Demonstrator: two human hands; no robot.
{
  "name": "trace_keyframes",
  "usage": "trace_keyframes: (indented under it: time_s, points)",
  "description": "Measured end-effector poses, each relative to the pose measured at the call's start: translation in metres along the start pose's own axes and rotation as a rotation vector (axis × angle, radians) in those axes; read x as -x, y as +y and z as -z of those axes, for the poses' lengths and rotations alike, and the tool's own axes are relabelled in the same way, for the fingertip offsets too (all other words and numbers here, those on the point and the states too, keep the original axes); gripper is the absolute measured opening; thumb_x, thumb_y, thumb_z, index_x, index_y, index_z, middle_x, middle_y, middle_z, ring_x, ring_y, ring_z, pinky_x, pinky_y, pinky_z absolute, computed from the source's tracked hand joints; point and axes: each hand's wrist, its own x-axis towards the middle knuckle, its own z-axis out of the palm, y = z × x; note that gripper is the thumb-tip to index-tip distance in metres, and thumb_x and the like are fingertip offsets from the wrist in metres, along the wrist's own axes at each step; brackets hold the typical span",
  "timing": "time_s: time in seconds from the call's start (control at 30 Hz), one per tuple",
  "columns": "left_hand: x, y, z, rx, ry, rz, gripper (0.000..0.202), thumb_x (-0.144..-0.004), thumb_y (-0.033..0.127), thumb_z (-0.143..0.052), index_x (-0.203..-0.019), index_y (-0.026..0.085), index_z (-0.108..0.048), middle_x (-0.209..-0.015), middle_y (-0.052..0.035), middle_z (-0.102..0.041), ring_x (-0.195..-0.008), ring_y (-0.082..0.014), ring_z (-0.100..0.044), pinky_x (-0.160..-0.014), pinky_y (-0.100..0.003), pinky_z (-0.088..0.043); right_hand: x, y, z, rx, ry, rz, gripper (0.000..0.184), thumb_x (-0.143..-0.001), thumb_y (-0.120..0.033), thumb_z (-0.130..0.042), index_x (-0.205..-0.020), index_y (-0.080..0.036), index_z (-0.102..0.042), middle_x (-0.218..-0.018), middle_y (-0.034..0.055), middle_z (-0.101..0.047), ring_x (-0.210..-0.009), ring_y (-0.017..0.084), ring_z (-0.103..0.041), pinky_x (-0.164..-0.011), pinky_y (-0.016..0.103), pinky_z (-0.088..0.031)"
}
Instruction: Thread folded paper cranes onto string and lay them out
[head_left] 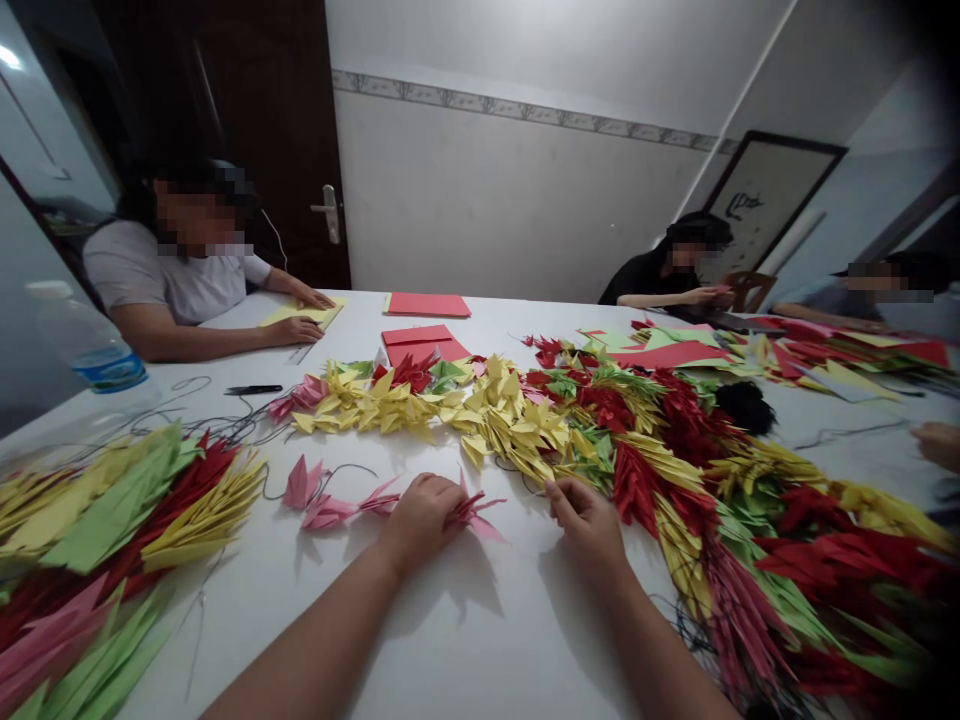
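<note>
My left hand (426, 515) is closed around pink folded paper cranes (480, 508), whose pointed tips stick out past the fingers. More pink cranes (330, 512) trail to its left along a dark string (352, 468) on the white table. To the right, with a gap between the hands, my right hand (589, 525) pinches thumb against fingertips. Whatever sits in that pinch is too small to make out; a bit of dark thread shows just beside it. Yellow paper cranes (510, 420) lie in a heap right behind both hands.
Stacked folded cranes (112, 520) lie at the left, a large pile of strung ones (697, 470) at the right. Beyond are black snips (253, 390), a water bottle (90, 345), red paper (427, 304) and a black yarn ball (744, 408). Several people sit around the table (487, 640).
</note>
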Motion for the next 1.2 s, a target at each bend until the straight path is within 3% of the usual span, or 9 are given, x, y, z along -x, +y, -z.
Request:
trace_keyframes:
  time_s: [0.17,0.33,0.4,0.47,0.57,0.63,0.73,1.0,1.2]
  points:
    - [0.002,-0.001,-0.001,0.053,0.034,0.004,0.007,-0.072,0.016,-0.054,-0.079,0.017,-0.057,-0.083,-0.0045,-0.062,-0.082,-0.0181,-0.054,-0.079,-0.031,-0.039,0.001,0.000,-0.001,-0.006,-0.004,0.011,0.042,-0.073,-0.057,-0.050,-0.060,-0.017,-0.050,-0.048,-0.0013,-0.047,-0.045,0.011,-0.041,-0.044,0.022,-0.031]
    - [0.003,0.002,0.004,0.100,0.016,0.022,0.025,-0.070,0.036,-0.062,-0.083,0.016,-0.058,-0.087,-0.0080,-0.062,-0.084,-0.0209,-0.054,-0.077,-0.032,-0.041,-0.001,0.003,0.000,0.053,0.018,0.041,0.039,-0.077,-0.053,-0.047,-0.063,-0.017,-0.052,-0.050,-0.0010,-0.048,-0.047,0.012,-0.043,-0.045,0.023,-0.034]
    - [0.003,0.004,0.006,0.148,0.004,0.016,0.031,-0.070,0.041,-0.062,-0.087,0.016,-0.059,-0.089,-0.0083,-0.062,-0.085,-0.0208,-0.055,-0.077,-0.032,-0.042,-0.001,0.002,0.002,0.149,0.062,0.135,0.034,-0.078,-0.049,-0.047,-0.069,-0.017,-0.055,-0.060,0.0022,-0.054,-0.054,0.015,-0.049,-0.050,0.025,-0.039]
    - [0.004,0.006,0.008,0.212,-0.020,-0.009,0.035,-0.069,0.043,-0.063,-0.091,0.016,-0.059,-0.091,-0.0081,-0.062,-0.087,-0.0202,-0.055,-0.079,-0.032,-0.042,0.000,-0.001,0.004,0.241,0.110,0.314,0.027,-0.079,-0.043,-0.049,-0.080,-0.018,-0.058,-0.079,0.0072,-0.060,-0.074,0.020,-0.055,-0.064,0.031,-0.045]
    - [0.003,0.008,0.007,0.279,-0.031,-0.018,0.029,-0.073,0.037,-0.060,-0.094,0.016,-0.060,-0.094,-0.0082,-0.062,-0.089,-0.0190,-0.056,-0.081,-0.031,-0.043,0.007,-0.013,0.002,0.297,0.075,0.570,0.023,-0.080,-0.034,-0.052,-0.097,-0.020,-0.057,-0.101,0.0103,-0.058,-0.098,0.023,-0.052,-0.083,0.039,-0.042]
    - [0.003,0.009,0.004,0.313,-0.028,-0.002,0.022,-0.076,0.025,-0.055,-0.095,0.016,-0.059,-0.095,-0.0077,-0.063,-0.089,-0.0177,-0.056,-0.080,-0.030,-0.044,0.013,-0.021,-0.003,0.303,-0.014,0.663,0.024,-0.080,-0.030,-0.055,-0.102,-0.021,-0.055,-0.101,0.0097,-0.058,-0.097,0.022,-0.052,-0.083,0.038,-0.043]
    - [0.002,0.009,0.000,0.406,-0.066,0.039,0.031,-0.070,0.008,-0.050,-0.098,0.016,-0.058,-0.098,-0.0063,-0.062,-0.087,-0.0158,-0.057,-0.077,-0.028,-0.046,0.019,-0.031,-0.010,0.285,-0.133,0.760,0.020,-0.079,-0.026,-0.057,-0.099,-0.021,-0.056,-0.094,0.0073,-0.060,-0.090,0.019,-0.055,-0.078,0.035,-0.046]
    - [0.000,0.014,-0.003,0.639,-0.147,0.202,0.041,-0.064,0.007,-0.050,-0.104,0.015,-0.057,-0.097,-0.0066,-0.061,-0.084,-0.0150,-0.057,-0.067,-0.024,-0.049,0.021,-0.039,-0.014,0.303,-0.195,0.792,0.007,-0.078,-0.020,-0.057,-0.085,-0.020,-0.059,-0.085,0.0058,-0.062,-0.080,0.018,-0.054,-0.071,0.033,-0.045]
    - [-0.001,0.014,-0.004,0.694,-0.167,0.216,0.042,-0.063,0.004,-0.048,-0.102,0.016,-0.059,-0.097,-0.0040,-0.062,-0.081,-0.0124,-0.057,-0.067,-0.021,-0.049,0.022,-0.040,-0.016,0.328,-0.195,0.817,0.010,-0.082,-0.016,-0.052,-0.084,-0.019,-0.061,-0.078,0.0050,-0.064,-0.074,0.017,-0.054,-0.065,0.030,-0.045]
